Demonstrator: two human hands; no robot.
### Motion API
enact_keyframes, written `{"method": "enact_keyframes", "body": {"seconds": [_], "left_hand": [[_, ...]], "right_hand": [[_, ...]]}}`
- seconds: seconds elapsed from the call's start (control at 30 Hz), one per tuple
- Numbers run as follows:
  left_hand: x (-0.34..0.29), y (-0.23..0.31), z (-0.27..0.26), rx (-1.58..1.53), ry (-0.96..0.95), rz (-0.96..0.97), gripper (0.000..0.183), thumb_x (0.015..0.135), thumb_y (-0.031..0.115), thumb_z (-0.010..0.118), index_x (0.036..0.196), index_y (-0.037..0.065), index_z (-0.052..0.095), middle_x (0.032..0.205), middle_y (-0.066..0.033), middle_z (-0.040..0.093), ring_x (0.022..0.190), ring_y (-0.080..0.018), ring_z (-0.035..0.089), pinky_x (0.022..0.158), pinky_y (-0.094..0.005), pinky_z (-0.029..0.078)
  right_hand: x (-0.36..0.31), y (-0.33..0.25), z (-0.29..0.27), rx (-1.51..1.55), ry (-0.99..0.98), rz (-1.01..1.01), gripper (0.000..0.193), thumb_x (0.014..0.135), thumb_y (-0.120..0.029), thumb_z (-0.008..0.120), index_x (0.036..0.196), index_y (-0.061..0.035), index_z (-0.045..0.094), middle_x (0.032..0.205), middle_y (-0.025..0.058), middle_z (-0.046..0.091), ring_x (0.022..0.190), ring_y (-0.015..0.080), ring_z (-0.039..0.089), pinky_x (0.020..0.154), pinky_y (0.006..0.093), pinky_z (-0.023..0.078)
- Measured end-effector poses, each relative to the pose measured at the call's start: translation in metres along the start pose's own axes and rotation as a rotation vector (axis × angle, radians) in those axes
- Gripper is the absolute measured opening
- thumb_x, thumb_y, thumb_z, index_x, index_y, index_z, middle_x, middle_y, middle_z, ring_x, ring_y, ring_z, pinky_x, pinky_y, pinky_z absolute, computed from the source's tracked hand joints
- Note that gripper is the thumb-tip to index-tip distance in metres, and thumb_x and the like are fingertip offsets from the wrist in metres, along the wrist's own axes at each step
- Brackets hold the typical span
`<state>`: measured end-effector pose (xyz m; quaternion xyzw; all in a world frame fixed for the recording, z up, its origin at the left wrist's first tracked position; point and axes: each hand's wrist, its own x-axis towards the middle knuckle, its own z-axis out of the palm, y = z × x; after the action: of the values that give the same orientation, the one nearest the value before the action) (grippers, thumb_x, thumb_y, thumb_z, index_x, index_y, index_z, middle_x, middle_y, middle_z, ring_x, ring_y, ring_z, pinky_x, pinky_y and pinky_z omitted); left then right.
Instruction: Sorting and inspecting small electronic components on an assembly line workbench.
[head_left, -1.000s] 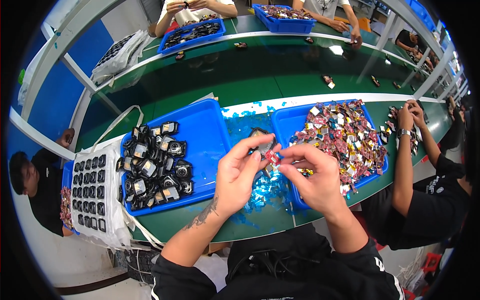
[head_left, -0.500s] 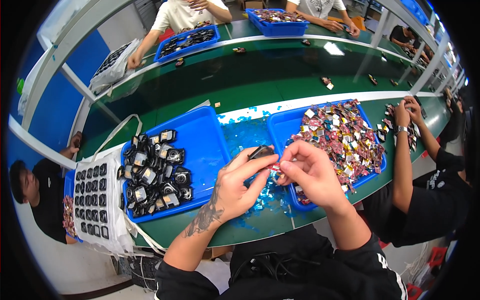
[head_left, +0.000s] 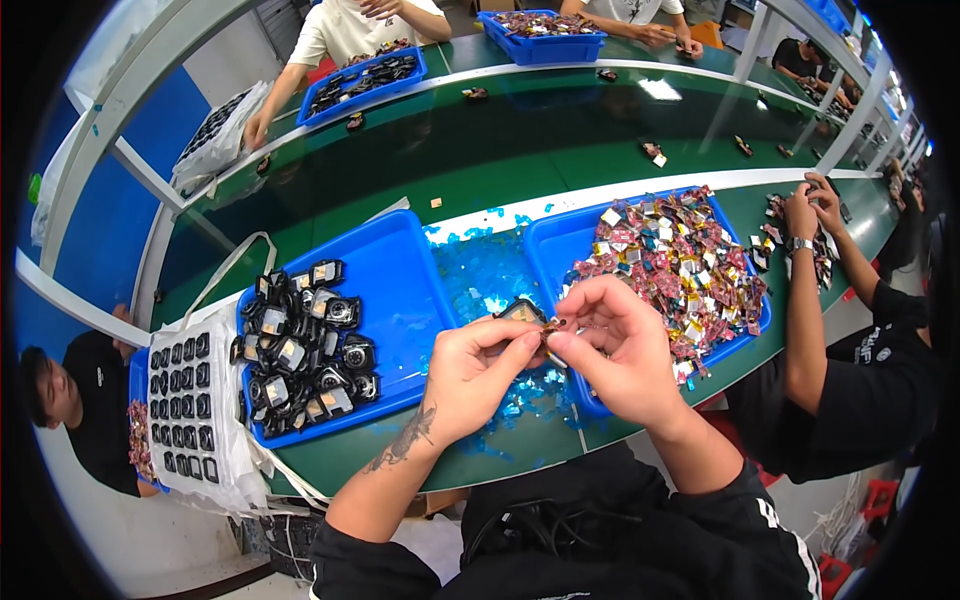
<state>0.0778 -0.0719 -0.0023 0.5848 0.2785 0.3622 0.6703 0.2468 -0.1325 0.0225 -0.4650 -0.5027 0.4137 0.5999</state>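
Both of my hands meet above the bench, between two blue trays. My left hand (head_left: 474,372) is closed around a black plastic housing (head_left: 522,309), whose open inner side shows beyond the fingertips. A small dark reddish circuit board (head_left: 549,330) sits at the housing's near edge, pinched between my thumbs and fingers. My right hand (head_left: 622,352) closes on that board from the right; its fingers partly hide it. Left of my hands, a blue tray (head_left: 432,290) holds a heap of black housings (head_left: 300,350). The right blue tray (head_left: 541,250) holds piled red circuit boards (head_left: 680,270).
Blue film scraps (head_left: 475,270) litter the bench. At the left stands a white-wrapped stack with rows of black housings (head_left: 182,405). A green conveyor belt (head_left: 400,165) beyond carries scattered parts. Co-workers sit across and to either side; one co-worker's forearm (head_left: 803,310) is close on the right.
The housing has turned so its inner side faces up, and my left fingers have shifted to the board. Across the belt, a co-worker's hand has moved slightly left.
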Motion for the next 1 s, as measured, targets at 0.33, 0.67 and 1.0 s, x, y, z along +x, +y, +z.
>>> {"method": "enact_keyframes", "body": {"seconds": [0.33,0.67,1.0], "left_hand": [[0.001,0.008,0.005,-0.055,-0.084,0.12,0.048,0.093,-0.007,0.05,0.14,0.001,0.041,0.128,-0.0132,0.054,0.119,-0.0189,0.056,0.099,-0.0302,0.047],[0.001,0.006,0.004,-0.033,-0.054,0.122,0.044,0.091,-0.007,0.054,0.134,0.0,0.047,0.12,-0.0137,0.059,0.111,-0.0179,0.061,0.095,-0.0292,0.05],[-0.001,0.01,0.005,-0.114,-0.021,0.081,0.055,0.092,-0.004,0.054,0.143,0.004,0.034,0.123,-0.0176,0.059,0.108,-0.0185,0.062,0.091,-0.0294,0.052]], "right_hand": [[0.005,0.005,0.003,-0.279,0.094,-0.077,0.025,0.079,-0.001,0.074,0.096,-0.0014,0.056,0.082,0.0056,0.066,0.074,0.009,0.064,0.062,0.0219,0.049],[0.004,0.014,0.006,-0.261,0.138,-0.144,0.025,0.078,0.003,0.073,0.095,-0.0007,0.055,0.079,0.0052,0.064,0.07,0.0097,0.063,0.06,0.0217,0.05],[0.012,0.0,0.009,-0.39,0.038,-0.069,0.034,0.078,0.003,0.071,0.108,-0.0021,0.055,0.087,0.0065,0.064,0.078,0.0123,0.064,0.062,0.0257,0.053]]}}
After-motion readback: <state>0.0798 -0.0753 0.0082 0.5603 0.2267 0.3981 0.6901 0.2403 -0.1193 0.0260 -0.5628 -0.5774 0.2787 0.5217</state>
